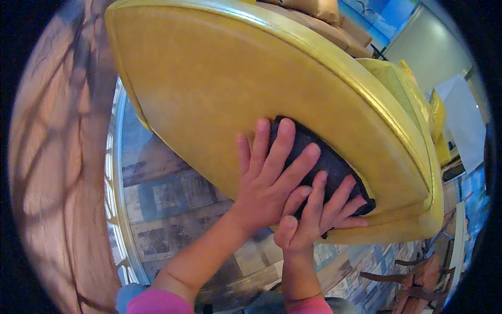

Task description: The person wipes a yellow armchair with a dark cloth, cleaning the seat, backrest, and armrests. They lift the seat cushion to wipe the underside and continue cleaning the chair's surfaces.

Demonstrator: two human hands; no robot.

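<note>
A large yellow leather-like upholstered piece (209, 73) with stitched edges fills the middle of the head view. Against its flat face, near the lower right, lies a black cloth (334, 167). My left hand (269, 180) rests flat with spread fingers, partly on the cloth and partly on the yellow surface. Just to its right, my right hand (319, 212) also has its fingers apart, on the cloth's lower part, with its outer fingers reaching the yellow surface. The two hands meet near the thumbs. They cover part of the cloth.
A brown curtain (57, 157) hangs at the left beside a white patterned rail (120, 225). Below is a floor of wood-look patchwork (178, 230). Brown cushions (324, 23) are at the top, and a wooden piece with curved legs (418, 282) stands at the lower right.
</note>
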